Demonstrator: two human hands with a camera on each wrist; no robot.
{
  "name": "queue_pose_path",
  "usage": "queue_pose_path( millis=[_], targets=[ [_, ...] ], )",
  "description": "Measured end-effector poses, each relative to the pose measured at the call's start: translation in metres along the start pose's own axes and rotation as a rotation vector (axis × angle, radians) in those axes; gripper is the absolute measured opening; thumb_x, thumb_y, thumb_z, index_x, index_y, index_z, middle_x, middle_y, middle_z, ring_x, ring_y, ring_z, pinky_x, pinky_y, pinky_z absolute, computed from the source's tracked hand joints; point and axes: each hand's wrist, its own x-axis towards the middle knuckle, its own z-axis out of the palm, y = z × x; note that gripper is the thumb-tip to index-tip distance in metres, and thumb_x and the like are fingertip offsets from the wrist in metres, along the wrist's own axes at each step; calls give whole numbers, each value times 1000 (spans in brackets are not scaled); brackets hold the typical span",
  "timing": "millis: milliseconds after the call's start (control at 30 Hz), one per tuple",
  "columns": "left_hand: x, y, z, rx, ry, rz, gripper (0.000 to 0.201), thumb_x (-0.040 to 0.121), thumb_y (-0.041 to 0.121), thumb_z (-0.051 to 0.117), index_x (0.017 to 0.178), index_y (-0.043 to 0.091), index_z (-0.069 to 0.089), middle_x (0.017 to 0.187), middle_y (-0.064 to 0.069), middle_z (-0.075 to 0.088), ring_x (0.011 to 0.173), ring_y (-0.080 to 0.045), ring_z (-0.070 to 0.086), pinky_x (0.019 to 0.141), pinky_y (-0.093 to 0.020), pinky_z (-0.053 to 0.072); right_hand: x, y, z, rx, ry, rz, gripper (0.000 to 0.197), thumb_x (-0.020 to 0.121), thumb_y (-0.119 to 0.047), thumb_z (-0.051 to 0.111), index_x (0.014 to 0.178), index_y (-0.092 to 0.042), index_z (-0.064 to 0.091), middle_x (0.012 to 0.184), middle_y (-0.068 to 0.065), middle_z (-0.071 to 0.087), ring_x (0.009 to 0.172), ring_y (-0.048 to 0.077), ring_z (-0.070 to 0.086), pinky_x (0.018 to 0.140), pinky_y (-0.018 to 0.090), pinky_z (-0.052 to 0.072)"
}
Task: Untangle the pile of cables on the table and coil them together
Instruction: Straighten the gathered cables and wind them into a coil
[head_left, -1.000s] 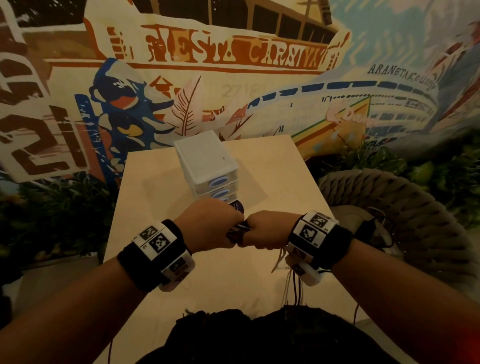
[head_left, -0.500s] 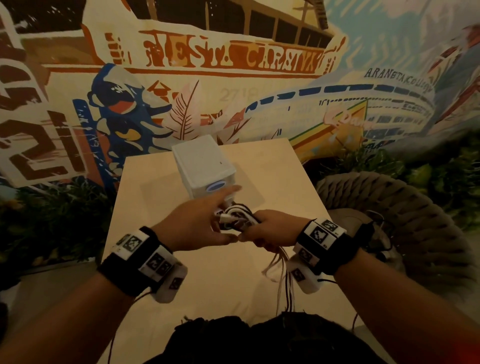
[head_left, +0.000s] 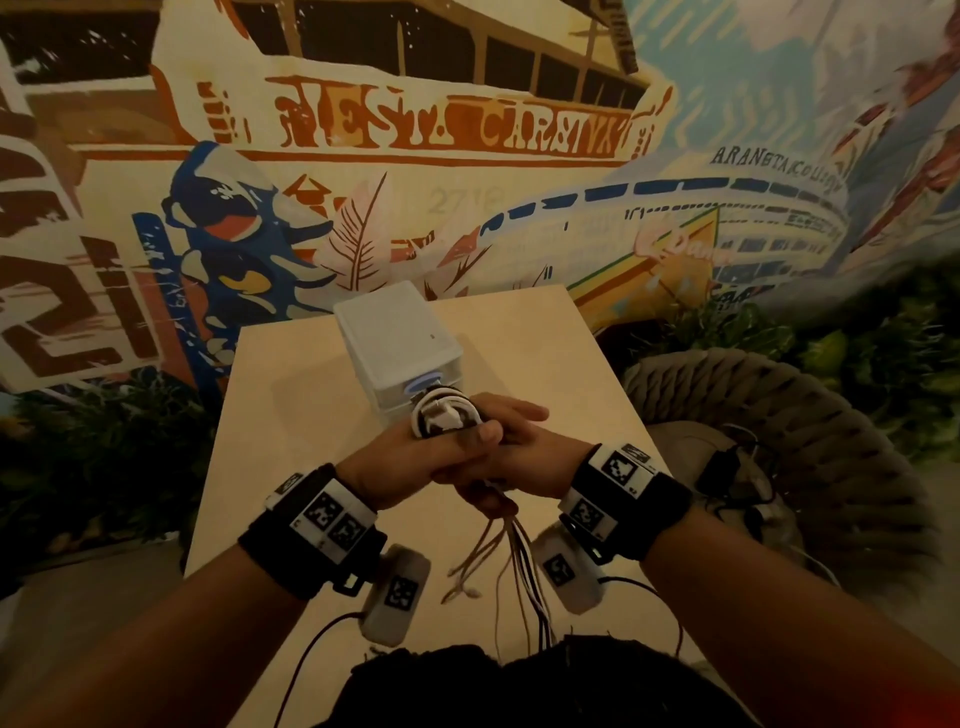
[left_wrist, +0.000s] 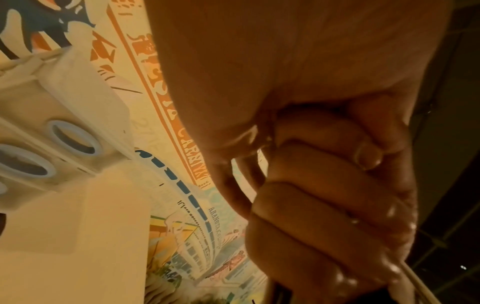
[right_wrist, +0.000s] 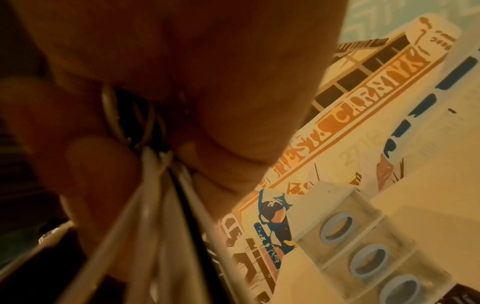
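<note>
A small coil of white and black cables (head_left: 442, 414) sits on top of my two hands, which are pressed together over the table's middle. My left hand (head_left: 415, 460) grips the coil from the left, thumb laid across its near side. My right hand (head_left: 522, 441) holds the same bundle from the right. The loose cable ends (head_left: 511, 566) hang below the hands toward my lap. In the right wrist view the cable strands (right_wrist: 155, 205) run out between curled fingers (right_wrist: 91, 164). In the left wrist view fingers (left_wrist: 324, 185) are curled round a strand (left_wrist: 250, 170).
A white drawer unit (head_left: 397, 340) with blue ring pulls stands just beyond the hands on the pale table (head_left: 280, 426). A woven rope chair (head_left: 789, 415) with dark cables (head_left: 732, 473) on its seat is at the right. A painted wall and plants are behind.
My left hand opened its fingers past the coil, then closed over it again. Both hands moved slightly away from me, toward the drawer unit, and the coil now shows on top.
</note>
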Motion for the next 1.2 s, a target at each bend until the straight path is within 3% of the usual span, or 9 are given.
queue_pose_path(
  millis=[100,267,433,600,700,867,967,1100,1200],
  targets=[
    [3,1,-1,-22,106,50,31,100,26,58,98,-4,62,127,-9,70,126,-28,62,96,-41,56,2,8,-3,-68,55,-33,23,98,-15,65,104,6,58,70,25,58,62,30,58,62,42,51],
    [6,6,-11,-307,328,97,28,101,30,51,79,12,55,70,-6,53,72,-25,63,76,-39,57,-8,35,-2,-86,31,92,49,90,-60,52,79,-13,45,57,-1,39,48,15,44,62,34,47],
    [4,0,-9,-238,383,28,31,94,38,64,76,15,53,58,-3,32,49,-17,38,53,-33,41,-21,49,-6,-95,25,192,47,93,-64,44,84,-18,50,61,-6,37,52,12,34,56,26,41],
    [-2,-9,-25,-9,491,-90,34,93,33,71,86,2,57,53,-4,38,44,-22,36,55,-38,43,-33,62,-14,-223,108,273,43,103,-56,37,86,-19,52,64,-4,40,54,12,35,54,27,40],
    [-6,-11,-26,374,354,-181,11,97,27,70,106,24,75,77,-9,70,62,-36,61,67,-47,61,-33,59,-13,-353,122,332,45,103,-57,34,85,-22,54,67,-2,44,55,13,38,54,27,41],
    [-12,-11,-23,934,66,-125,17,97,19,66,105,29,75,71,21,63,70,12,61,64,-8,44,-32,55,-14,-373,167,405,43,106,-52,34,83,-22,55,70,-2,46,54,13,36,50,25,37],
    [-10,-17,-17,1124,29,-39,7,92,20,66,92,24,72,83,13,64,77,-2,59,68,-29,47,-29,53,-17,-354,201,424,46,105,-55,34,84,-19,55,70,-2,45,52,13,34,48,24,36],
    [-12,-17,-9,1347,64,7,31,85,18,73,114,29,73,138,-2,61,124,-24,53,88,-37,53,-30,49,-21,-346,225,408,49,104,-56,34,86,-16,56,68,0,44,52,15,35,50,26,36],
    [-9,-14,-8,1456,-17,-58,41,92,21,65,130,36,65,151,-4,52,132,-28,51,94,-38,51,-30,46,-24,-350,239,388,50,103,-57,36,85,-15,56,68,0,44,52,15,34,49,26,36]
  ],
)
